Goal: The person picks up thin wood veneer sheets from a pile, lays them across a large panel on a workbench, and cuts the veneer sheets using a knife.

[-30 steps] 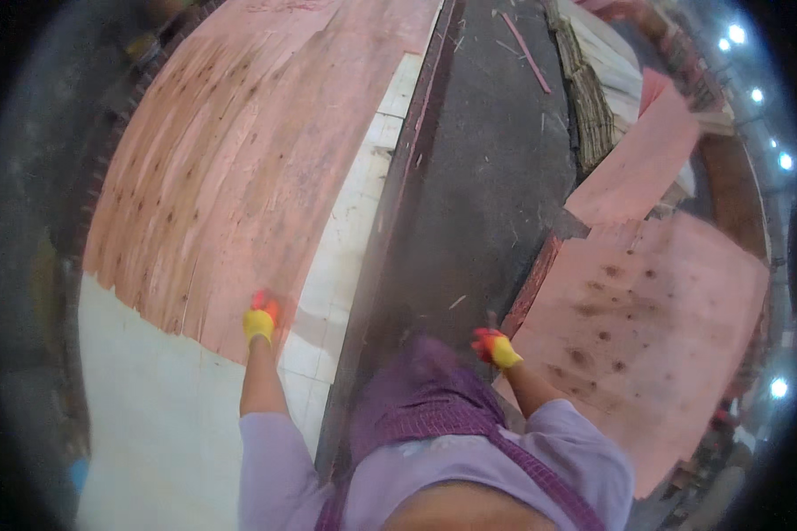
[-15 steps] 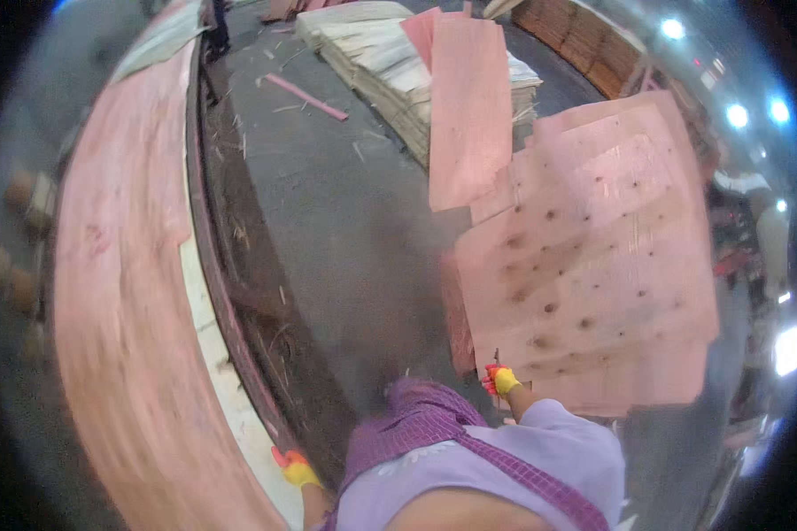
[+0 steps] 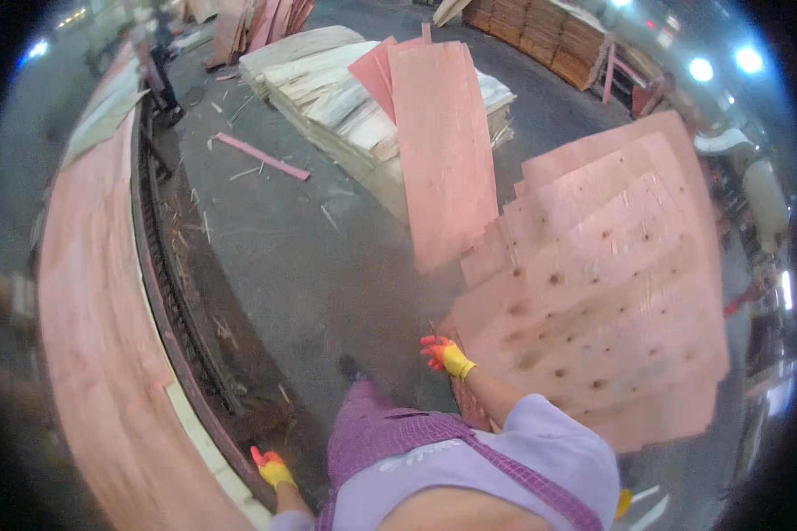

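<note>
Your right hand [image 3: 447, 357] seems closed around a thin dark tool [image 3: 433, 328], its end probably pointed outward to keep it clear, by the pink sheets' [image 3: 593, 292] near left corner. Your left hand [image 3: 273, 467], grip unclear, hangs beside the bench's [image 3: 207, 422] right edge, perhaps for balance.

Lilac short-sleeved shirt [image 3: 545, 451] — pale chest print [image 3: 412, 458], perhaps floral — under a purple checked apron [image 3: 398, 432]; yellow gloves [image 3: 457, 362] with red-orange fingers [image 3: 436, 355].

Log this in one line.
Left yellow-red-gloved hand: near long pink wooden sheet | Right yellow-red-gloved hand: holding slim dark object, near knotted pink wood sheets
</note>
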{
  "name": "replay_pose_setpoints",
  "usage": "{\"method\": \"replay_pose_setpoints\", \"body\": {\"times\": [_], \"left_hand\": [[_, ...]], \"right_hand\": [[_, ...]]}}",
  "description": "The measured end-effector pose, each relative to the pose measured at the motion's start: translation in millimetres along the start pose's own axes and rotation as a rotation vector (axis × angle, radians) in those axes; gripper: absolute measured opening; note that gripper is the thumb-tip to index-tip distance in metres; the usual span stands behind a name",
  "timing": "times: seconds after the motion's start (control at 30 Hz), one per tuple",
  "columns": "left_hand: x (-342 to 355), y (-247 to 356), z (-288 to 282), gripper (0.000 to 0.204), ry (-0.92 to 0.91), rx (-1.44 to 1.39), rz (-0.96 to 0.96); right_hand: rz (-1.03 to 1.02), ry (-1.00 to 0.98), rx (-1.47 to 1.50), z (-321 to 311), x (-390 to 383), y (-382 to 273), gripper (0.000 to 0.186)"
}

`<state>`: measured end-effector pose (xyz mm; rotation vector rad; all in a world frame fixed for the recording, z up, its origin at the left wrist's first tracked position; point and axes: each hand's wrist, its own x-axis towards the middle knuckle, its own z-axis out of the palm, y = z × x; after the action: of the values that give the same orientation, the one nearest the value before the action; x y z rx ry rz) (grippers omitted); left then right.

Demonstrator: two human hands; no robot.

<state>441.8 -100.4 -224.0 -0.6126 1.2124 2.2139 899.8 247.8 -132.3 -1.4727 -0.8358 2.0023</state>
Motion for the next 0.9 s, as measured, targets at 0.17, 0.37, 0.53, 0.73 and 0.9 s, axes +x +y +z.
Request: {"method": "replay_pose_setpoints", "body": {"times": [0.17,0.37,0.53,0.73,0.9], "left_hand": [[121,-50,131,0.046,-0.279,0.583,0.316],[79,-122,448,0.054,-0.687,0.975,0.385],[68,-194,609,0.055,-0.830,1.098,0.523],[42,-265,781,0.053,-0.919,1.178,0.426],[7,-310,949,0.049,-1.067,1.396,0.996]], "right_hand": [[0.027,-0.132,0.052,-9,69,-67,0.033],[-0.073,0.101,0.066,-26,122,-169,0.037],[-0.094,0.136,0.012,-58,236,-268,0.035],[-0.655,0.084,-0.394,-59,424,-464,0.032],[-1.339,0.414,-0.857,-5,516,-717,0.037]]}}
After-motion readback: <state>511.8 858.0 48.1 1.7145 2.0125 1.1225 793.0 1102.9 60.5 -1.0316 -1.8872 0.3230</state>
